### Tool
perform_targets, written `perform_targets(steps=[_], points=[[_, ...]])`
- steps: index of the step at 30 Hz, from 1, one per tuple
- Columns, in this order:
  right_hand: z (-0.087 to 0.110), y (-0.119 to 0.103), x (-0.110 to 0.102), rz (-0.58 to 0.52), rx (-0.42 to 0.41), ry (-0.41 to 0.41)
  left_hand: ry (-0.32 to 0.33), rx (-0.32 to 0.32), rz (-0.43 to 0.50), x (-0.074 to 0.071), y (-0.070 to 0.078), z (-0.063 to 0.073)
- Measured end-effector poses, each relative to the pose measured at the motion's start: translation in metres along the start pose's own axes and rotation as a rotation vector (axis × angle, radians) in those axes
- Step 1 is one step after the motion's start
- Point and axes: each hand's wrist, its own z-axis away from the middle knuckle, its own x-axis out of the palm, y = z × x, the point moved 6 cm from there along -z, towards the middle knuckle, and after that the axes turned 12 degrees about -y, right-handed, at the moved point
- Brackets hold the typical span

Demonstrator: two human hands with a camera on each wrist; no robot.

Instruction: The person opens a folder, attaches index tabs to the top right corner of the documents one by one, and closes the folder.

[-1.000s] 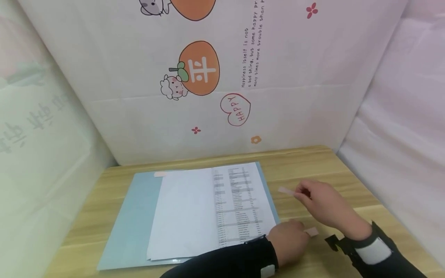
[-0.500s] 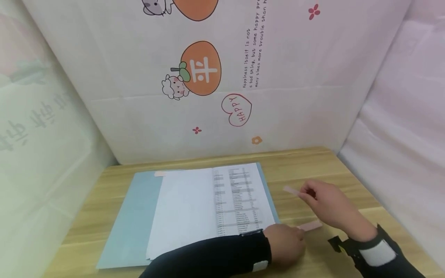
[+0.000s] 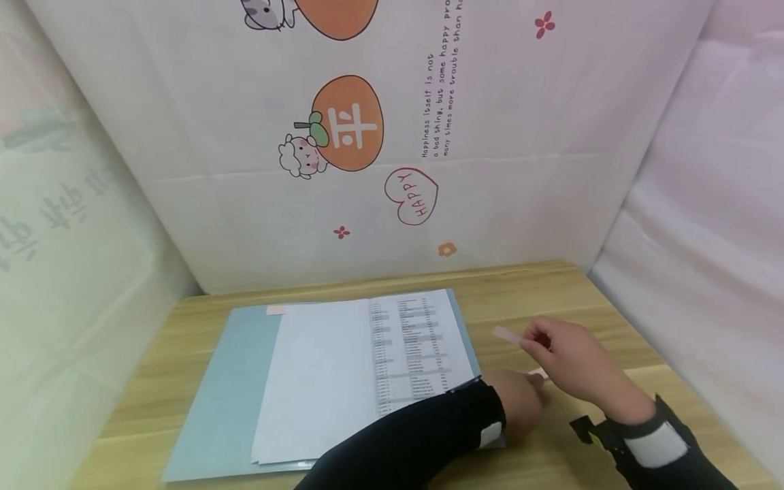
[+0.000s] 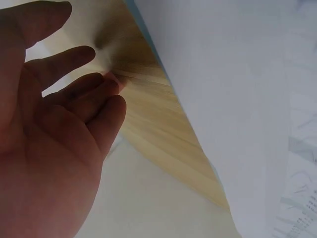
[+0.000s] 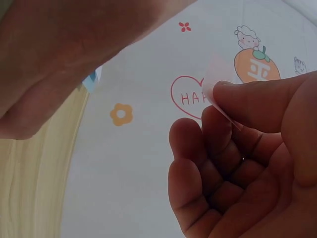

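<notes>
My right hand (image 3: 572,357) pinches a narrow pale pink strip (image 3: 507,335) between thumb and forefinger; it looks thin and translucent in the right wrist view (image 5: 215,84), and the other fingers curl below it. My left hand (image 3: 519,401) reaches across just below the right one, fingers spread. A second pink strip (image 4: 116,79) sits between its fingertips, its end (image 3: 539,373) showing near the right hand in the head view. Left of both hands lies an open light blue folder (image 3: 211,395) with white sheets (image 3: 318,374) in it; the right-hand page (image 3: 410,347) carries a printed list.
Another pink strip (image 3: 276,309) sticks at the folder's top edge. The wooden table (image 3: 523,286) ends at a white printed cloth (image 3: 514,204) behind, with more cloth (image 3: 692,224) along the right side. My left sleeve (image 3: 404,435) covers the folder's lower right part.
My left hand first drew back a little left, baring more of its strip, then moved right and up towards the right hand. The right hand stays nearly in place, still pinching its strip.
</notes>
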Motion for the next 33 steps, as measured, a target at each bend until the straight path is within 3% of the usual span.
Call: perform_targets(steps=[6,10,13,18,24,27,33], points=[[0.000,0.001,0.002,-0.018,-0.003,0.007,0.016,0.073,-0.074,0.000,0.000,0.004],[-0.001,0.003,0.003,-0.025,-0.003,0.022,0.042,0.136,-0.069,-0.002,-0.006,0.016],[-0.001,0.004,0.004,-0.029,-0.007,0.044,0.168,0.135,0.025,-0.008,-0.019,0.034],[-0.010,0.004,0.010,-0.054,0.016,0.055,0.524,0.037,0.163,-0.018,-0.059,0.070],[-0.034,-0.011,0.033,-0.075,0.011,0.056,0.815,-0.101,0.492,-0.007,-0.119,0.110],[-0.044,-0.026,0.042,-0.072,-0.011,0.078,0.910,-0.148,0.661,0.005,-0.144,0.127],[-0.056,-0.051,0.053,-0.103,-0.028,0.066,0.939,-0.214,0.908,0.029,-0.172,0.148]])
